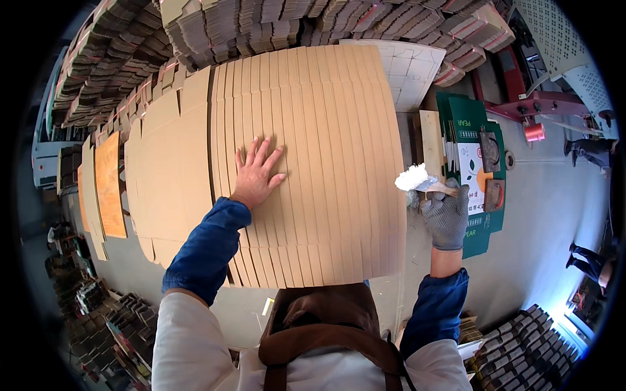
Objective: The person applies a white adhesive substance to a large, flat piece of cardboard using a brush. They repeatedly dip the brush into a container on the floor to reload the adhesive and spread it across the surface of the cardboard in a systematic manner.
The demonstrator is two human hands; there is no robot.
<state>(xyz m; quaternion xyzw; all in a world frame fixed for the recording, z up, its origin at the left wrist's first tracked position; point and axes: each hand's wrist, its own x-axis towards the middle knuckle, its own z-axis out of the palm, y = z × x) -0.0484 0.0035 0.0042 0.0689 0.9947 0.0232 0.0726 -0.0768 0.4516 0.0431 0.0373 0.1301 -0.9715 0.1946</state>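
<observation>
Flat brown cardboard sheets (326, 163) lie fanned out before me, each overlapping the one beside it so that a row of narrow strips shows. My left hand (258, 174), bare, rests palm down on the strips at the left with its fingers spread. Past the right edge of the sheets, my right hand (447, 215) in a grey knitted glove is closed round the wooden handle of a brush (417, 178). White paste-like stuff coats the brush's bristles, which point left toward the cardboard. Part of the handle is hidden by the gloved fingers.
Bundled cardboard stacks (254, 26) line the far side. Green printed cartons (476, 238) lie flat at the right, with dark metal blocks (494, 195) on top. A maroon machine frame (548, 104) holds a pink twine spool (535, 133). An orange board (109, 186) stands at left.
</observation>
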